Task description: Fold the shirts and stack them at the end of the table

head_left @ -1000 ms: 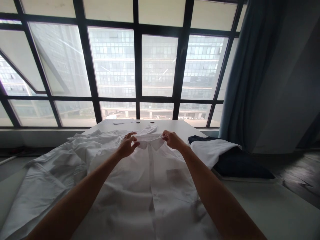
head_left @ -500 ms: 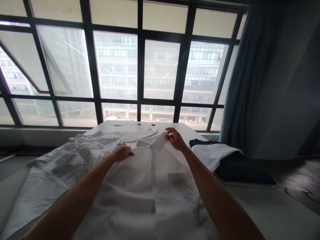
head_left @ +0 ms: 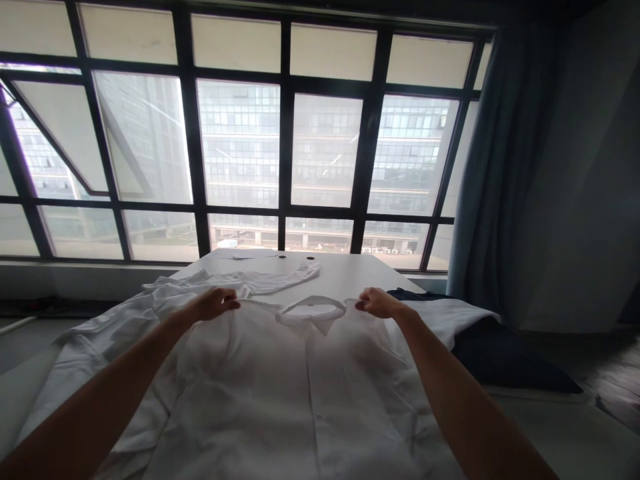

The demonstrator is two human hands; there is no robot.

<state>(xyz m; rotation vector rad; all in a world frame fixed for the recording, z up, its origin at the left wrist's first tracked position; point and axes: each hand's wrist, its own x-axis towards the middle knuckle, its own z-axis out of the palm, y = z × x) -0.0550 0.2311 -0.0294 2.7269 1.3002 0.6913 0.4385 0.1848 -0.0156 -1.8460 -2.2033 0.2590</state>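
Observation:
A white button-front shirt (head_left: 270, 387) is spread out before me, its collar (head_left: 313, 310) at the far end and forming a loop. My left hand (head_left: 216, 305) is closed on the shirt's shoulder to the left of the collar. On the other side, my right hand (head_left: 377, 303) pinches the opposite shoulder. The fabric between both hands is drawn fairly straight and looks slightly lifted. The lower part of the shirt runs out of view at the bottom.
More crumpled white cloth (head_left: 175, 287) lies to the left on the white table (head_left: 350, 270). At the right, a white cloth (head_left: 445, 317) rests over dark folded fabric (head_left: 515, 353). Behind stand large windows and a blue-grey curtain (head_left: 493, 180).
Both hands have moved apart, from beside the collar to the shoulders, and have gripped the shirt there. The collar has come nearer and now opens into a loop.

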